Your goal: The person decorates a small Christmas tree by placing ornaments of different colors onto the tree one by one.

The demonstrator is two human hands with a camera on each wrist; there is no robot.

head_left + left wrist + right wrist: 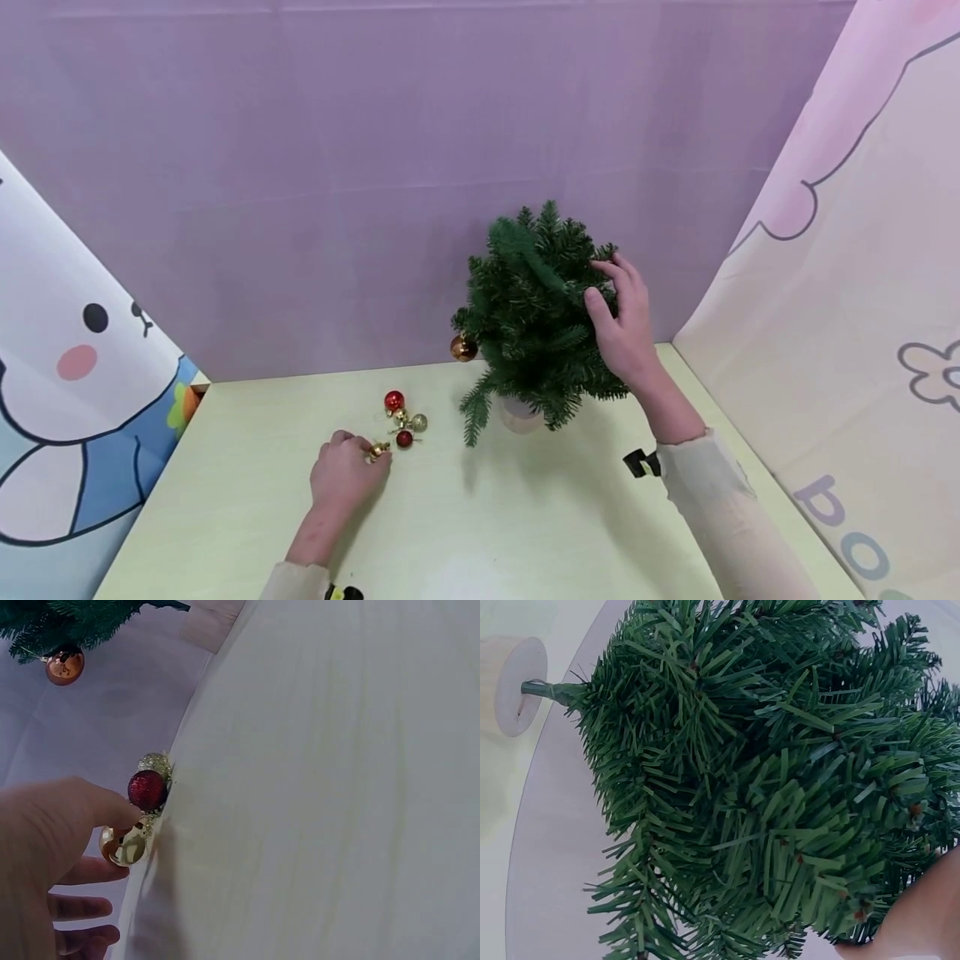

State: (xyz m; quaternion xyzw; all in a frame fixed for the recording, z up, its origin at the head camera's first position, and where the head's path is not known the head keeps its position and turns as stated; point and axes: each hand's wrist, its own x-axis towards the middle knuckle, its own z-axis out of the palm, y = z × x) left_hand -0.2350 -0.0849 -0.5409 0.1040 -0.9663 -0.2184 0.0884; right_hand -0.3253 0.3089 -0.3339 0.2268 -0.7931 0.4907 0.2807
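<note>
On the table my left hand [345, 471] pinches a shiny gold Christmas bauble [377, 451] between thumb and index finger; its other fingers are spread in the left wrist view. Close by lie a shiny red bauble [393, 401], a glittery dark red one [404, 438] and glittery gold ones [419, 422]. A small artificial Christmas tree [532, 317] stands upright on a pale round base [520, 417]. From its left side hangs a copper-coloured bauble [463, 347]. My right hand [626, 329] touches the tree's right-side branches, thumb and fingers apart; foliage partly hides the fingertips.
The pale table [480, 533] holds the tree toward its back right. Behind it rises a purple cloth backdrop [337, 183]. Printed panels flank both sides, a cartoon one [112, 433] at left and a cream one [862, 317] at right.
</note>
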